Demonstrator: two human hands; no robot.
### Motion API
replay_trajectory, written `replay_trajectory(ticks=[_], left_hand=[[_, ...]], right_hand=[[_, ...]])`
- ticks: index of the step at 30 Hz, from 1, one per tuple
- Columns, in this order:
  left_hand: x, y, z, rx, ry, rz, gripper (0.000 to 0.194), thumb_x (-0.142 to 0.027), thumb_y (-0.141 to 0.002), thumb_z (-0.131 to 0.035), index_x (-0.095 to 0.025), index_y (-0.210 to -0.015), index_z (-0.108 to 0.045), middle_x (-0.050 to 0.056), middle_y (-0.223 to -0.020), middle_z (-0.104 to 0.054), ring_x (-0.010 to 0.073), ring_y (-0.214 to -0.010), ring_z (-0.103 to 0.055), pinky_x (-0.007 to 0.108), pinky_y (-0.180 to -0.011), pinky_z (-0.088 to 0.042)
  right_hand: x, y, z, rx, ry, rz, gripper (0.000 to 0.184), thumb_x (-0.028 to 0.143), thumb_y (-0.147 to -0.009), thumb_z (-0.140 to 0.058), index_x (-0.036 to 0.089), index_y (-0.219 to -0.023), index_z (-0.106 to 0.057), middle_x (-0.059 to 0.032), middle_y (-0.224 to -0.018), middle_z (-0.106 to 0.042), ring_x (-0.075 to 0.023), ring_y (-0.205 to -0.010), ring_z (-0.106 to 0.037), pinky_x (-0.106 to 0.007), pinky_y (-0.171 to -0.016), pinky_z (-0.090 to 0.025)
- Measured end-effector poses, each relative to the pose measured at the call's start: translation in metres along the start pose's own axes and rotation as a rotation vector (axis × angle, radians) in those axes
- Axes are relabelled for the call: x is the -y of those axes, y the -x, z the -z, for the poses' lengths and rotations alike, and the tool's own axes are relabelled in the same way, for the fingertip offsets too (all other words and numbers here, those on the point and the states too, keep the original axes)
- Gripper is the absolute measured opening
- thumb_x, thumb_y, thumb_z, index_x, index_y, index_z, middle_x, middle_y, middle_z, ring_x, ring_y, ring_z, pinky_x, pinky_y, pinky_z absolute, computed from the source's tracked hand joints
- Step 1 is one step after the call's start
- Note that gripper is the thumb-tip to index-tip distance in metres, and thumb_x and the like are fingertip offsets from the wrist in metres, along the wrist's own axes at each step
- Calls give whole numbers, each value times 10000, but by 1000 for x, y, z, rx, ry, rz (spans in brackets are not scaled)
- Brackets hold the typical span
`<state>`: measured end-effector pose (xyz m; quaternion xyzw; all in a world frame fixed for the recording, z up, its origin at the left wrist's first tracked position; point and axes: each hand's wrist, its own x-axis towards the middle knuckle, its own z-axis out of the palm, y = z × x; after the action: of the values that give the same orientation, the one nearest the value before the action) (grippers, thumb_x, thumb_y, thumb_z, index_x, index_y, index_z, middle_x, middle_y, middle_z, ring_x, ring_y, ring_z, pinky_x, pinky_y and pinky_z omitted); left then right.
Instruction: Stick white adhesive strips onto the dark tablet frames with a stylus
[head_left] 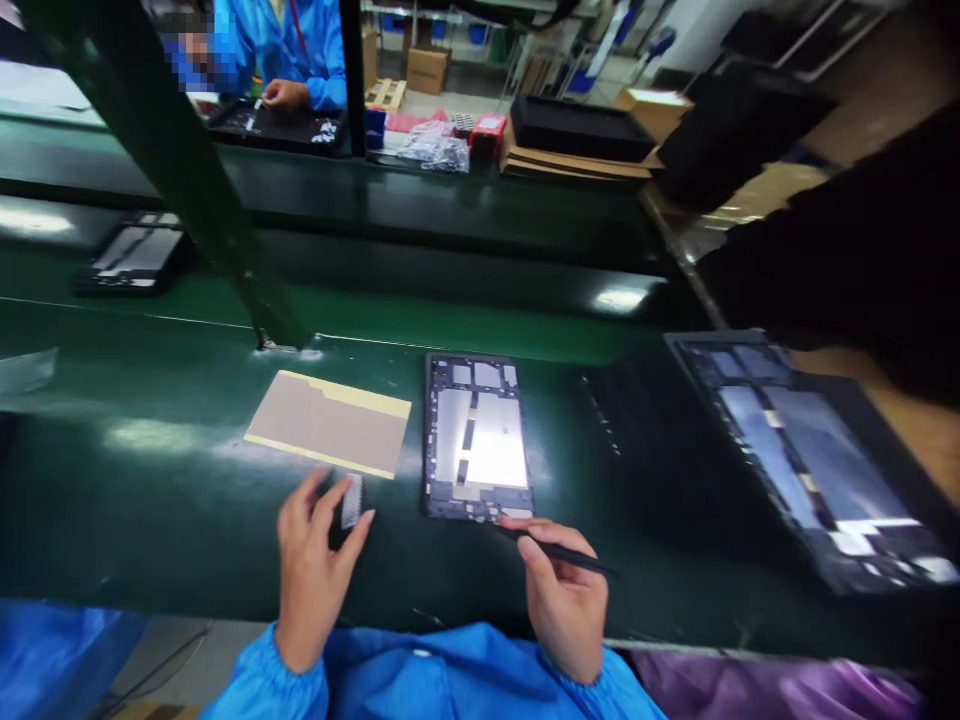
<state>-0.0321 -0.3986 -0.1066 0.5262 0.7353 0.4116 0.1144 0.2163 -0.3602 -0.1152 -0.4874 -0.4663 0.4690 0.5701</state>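
Near the front edge of the green desk [187, 520], the left hand [319, 560] is curved, thumb and fingers partly parted, and seems to hold a small pale strip [352, 500] by its sides. Just beyond lies a tan sheet with yellow borders [328, 425]. Right of it, between the desk's front and back edges, an opened tablet [487, 440] lies flat, uncovered, its flex cable [469, 440] in place. The right hand [566, 590] is closed round a black tool [566, 556], tip at the tablet's near end; work there looks underway, unfinished. Another opened tablet [802, 430] sits toward the right edge, also uncovered.
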Motion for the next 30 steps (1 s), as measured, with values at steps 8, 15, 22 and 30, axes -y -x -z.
replay_trajectory(ticks=[8, 15, 22, 30], left_hand=[[-50, -14, -62, 405, -55, -674, 112, -247, -958, -602, -205, -1056, -638, 74, -1080, -677, 238, -1020, -638, 383, -841, -540], [-50, -20, -87, 393, -64, -690, 69, -183, -961, -578, -196, -915, -629, 51, -953, -652, 191, -860, -614, 319, -740, -515], [-49, -18, -85, 361, -17, -686, 51, -177, -959, -591, -182, -920, -623, 51, -946, -651, 184, -861, -598, 303, -744, -506], [-49, -18, -86, 351, -12, -685, 76, -186, -969, -574, -177, -926, -636, 54, -946, -646, 185, -869, -600, 302, -745, -502]], right_hand=[[-7, 12, 19, -126, 209, -28, 87, 320, -878, -734, 250, -907, -694, -64, -908, -785, -246, -881, -759, -410, -828, -617], [-18, 4, 7, -141, 191, 40, 39, 247, -877, -714, 225, -870, -682, -51, -873, -781, -221, -849, -763, -381, -835, -612], [-20, 3, 5, -148, 180, 62, 34, 194, -856, -723, 212, -854, -694, -44, -861, -791, -212, -835, -771, -356, -821, -615], [-20, 1, 5, -143, 178, 56, 33, 196, -861, -719, 214, -853, -692, -34, -859, -790, -205, -835, -774, -350, -832, -617]])
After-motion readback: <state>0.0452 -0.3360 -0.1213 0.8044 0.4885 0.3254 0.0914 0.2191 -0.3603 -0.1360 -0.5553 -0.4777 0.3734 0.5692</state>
